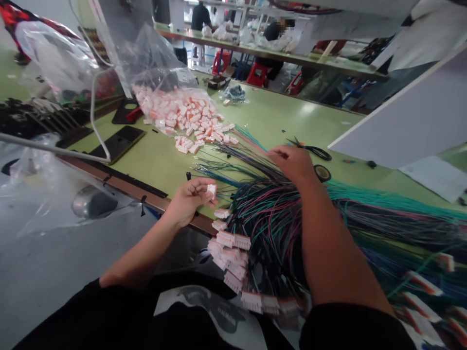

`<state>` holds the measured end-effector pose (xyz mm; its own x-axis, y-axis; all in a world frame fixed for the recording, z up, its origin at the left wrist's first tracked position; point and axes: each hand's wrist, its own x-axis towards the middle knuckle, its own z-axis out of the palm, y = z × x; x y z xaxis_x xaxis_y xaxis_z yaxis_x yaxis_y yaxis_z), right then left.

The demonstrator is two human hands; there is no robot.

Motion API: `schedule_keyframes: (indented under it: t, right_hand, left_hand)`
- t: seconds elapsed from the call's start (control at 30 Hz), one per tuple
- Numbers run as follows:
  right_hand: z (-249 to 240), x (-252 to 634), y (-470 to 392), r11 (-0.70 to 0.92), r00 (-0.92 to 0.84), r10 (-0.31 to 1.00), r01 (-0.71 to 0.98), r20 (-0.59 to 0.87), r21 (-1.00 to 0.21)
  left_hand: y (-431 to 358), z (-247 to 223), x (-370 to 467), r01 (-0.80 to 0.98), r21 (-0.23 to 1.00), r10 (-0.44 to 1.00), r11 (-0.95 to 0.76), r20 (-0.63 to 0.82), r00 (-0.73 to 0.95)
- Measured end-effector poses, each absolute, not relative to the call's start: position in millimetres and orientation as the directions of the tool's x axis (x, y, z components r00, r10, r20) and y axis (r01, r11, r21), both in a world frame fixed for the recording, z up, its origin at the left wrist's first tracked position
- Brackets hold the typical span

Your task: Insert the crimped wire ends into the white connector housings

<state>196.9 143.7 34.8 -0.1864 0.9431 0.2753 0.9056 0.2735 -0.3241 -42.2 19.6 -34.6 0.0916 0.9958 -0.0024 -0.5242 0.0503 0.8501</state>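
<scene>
Near the table's front edge, my left hand (191, 197) pinches a small white connector housing (211, 191) between thumb and fingers. My right hand (294, 164) is closed at the ends of a few thin green and pink wires (254, 142), whose tips point toward the back left. Below both hands lies a thick bundle of green, pink and dark wires (272, 209). Wired white-and-orange connectors (229, 255) hang from it over the table edge. More loose wire ends (215, 170) lie between my hands.
Loose connectors spill from a clear plastic bag (160, 73) on the green table (266, 109). Scissors (315, 150) and a black tape roll (322, 173) lie beyond my right hand. A phone (122, 141) and a bent metal rod (93, 104) are at left. People sit farther back.
</scene>
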Motion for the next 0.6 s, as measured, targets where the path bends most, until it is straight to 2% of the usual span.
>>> schedule_keyframes:
  t: [0.1,0.27,0.37,0.47,0.6]
  right_hand:
    - [48,184,124,0.392,-0.293,0.916,0.801,0.275,-0.453]
    - [50,153,96,0.511,-0.614,0.785,0.561,0.087,-0.651]
    - [45,136,89,0.541,-0.69,0.721,0.509,0.058,-0.67]
    - [41,128,86,0.557,-0.682,0.725,0.5,0.094,-0.663]
    - [38,125,82,0.603,-0.645,0.745,0.54,0.173,-0.587]
  left_hand:
    - [20,-35,-42,-0.543,0.838,0.995,0.056,-0.004,0.096]
    - [22,-37,-43,-0.564,0.824,0.995,0.059,-0.005,0.097]
    - [22,-37,-43,-0.558,0.828,0.996,0.051,-0.001,0.088]
    - [22,-37,-43,-0.547,0.836,0.996,0.039,0.01,0.086]
    - [22,-36,-43,-0.539,0.841,0.996,0.045,0.003,0.088]
